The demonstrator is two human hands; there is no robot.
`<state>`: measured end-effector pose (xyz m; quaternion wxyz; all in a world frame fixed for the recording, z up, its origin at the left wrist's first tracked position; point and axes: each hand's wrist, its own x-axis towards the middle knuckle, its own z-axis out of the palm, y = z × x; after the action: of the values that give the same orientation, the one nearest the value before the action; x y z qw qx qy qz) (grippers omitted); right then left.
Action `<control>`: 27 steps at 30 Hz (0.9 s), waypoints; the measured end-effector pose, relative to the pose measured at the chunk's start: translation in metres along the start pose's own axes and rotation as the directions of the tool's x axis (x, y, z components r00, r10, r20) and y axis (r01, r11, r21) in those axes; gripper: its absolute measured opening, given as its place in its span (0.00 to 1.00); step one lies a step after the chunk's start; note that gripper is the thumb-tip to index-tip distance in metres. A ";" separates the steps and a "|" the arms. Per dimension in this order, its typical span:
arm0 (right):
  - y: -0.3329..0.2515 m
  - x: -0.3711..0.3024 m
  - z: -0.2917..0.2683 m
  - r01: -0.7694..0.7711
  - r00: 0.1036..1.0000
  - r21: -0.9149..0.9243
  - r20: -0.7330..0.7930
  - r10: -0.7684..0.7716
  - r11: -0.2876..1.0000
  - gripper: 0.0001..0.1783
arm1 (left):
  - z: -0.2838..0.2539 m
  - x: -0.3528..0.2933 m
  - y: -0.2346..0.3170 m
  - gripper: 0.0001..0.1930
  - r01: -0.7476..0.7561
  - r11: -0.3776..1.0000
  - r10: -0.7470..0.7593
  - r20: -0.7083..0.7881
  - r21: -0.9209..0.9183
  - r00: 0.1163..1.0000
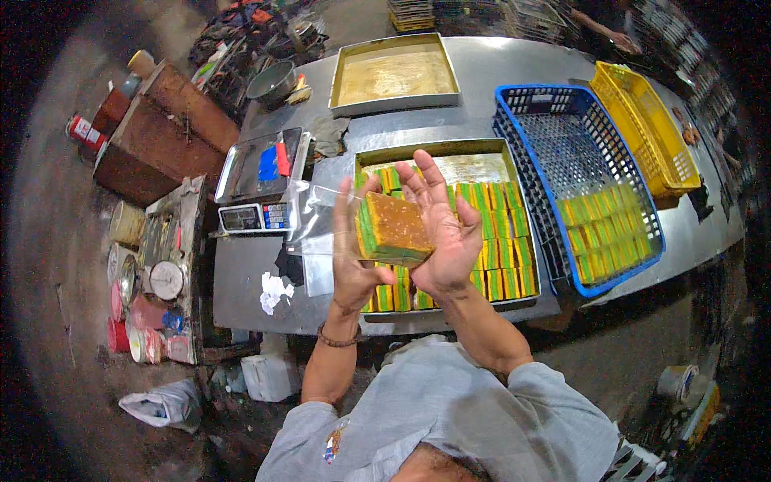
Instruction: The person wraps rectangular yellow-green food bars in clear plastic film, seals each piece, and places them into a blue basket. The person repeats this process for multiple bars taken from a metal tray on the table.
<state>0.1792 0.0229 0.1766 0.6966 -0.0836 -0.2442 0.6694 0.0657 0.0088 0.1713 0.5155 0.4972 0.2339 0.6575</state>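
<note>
Between my hands, above a tray, is a block of layered cake (399, 223) with a brown top and green and yellow sides. Clear plastic film (315, 215) sticks out beside it; I cannot tell how far it wraps the cake. My left hand (352, 269) grips the cake from the left, its thumb below and its fingers partly blurred. My right hand (450, 241) has its palm against the cake's right end, fingers stretched out and apart. Below them, the metal tray (528, 233) holds rows of green and yellow cake pieces (499, 255), partly hidden by my hands.
Left of the tray stands a digital scale (255, 181), with crumpled white paper (276, 292) nearer me. On the right are a blue basket (554, 132) with cake pieces in it and a yellow crate (642, 120). A shallow tray (393, 72) lies farther back on the metal table (241, 309).
</note>
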 end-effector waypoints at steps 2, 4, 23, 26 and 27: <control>0.017 0.002 0.005 -0.002 0.999 -0.144 0.045 0.008 0.990 0.47 | -0.011 0.001 -0.002 0.60 -0.038 0.993 0.034 -0.041 -0.112 0.999; 0.044 0.003 0.007 -0.085 0.987 -0.245 0.113 0.115 0.966 0.45 | -0.028 -0.006 -0.002 0.53 0.001 0.947 -0.050 -0.144 -0.323 0.988; 0.202 -0.050 -0.001 0.439 0.702 -0.877 0.470 0.535 0.195 0.16 | -0.203 -0.183 0.033 0.25 0.359 0.775 -0.576 -0.349 -0.519 0.739; 0.219 -0.079 0.003 0.346 0.648 -0.899 0.437 0.624 0.270 0.14 | -0.214 -0.219 0.077 0.22 0.707 0.707 -0.621 -0.451 0.032 0.641; 0.227 -0.086 0.008 0.338 0.614 -0.899 0.434 0.659 0.278 0.13 | -0.217 -0.228 0.088 0.22 0.777 0.571 -0.601 -0.509 0.266 0.616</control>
<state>-0.0249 -0.0424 0.0629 0.2409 -0.2129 -0.8447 0.4279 -0.1736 -0.1854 0.0631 0.5468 0.3394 0.6518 0.4012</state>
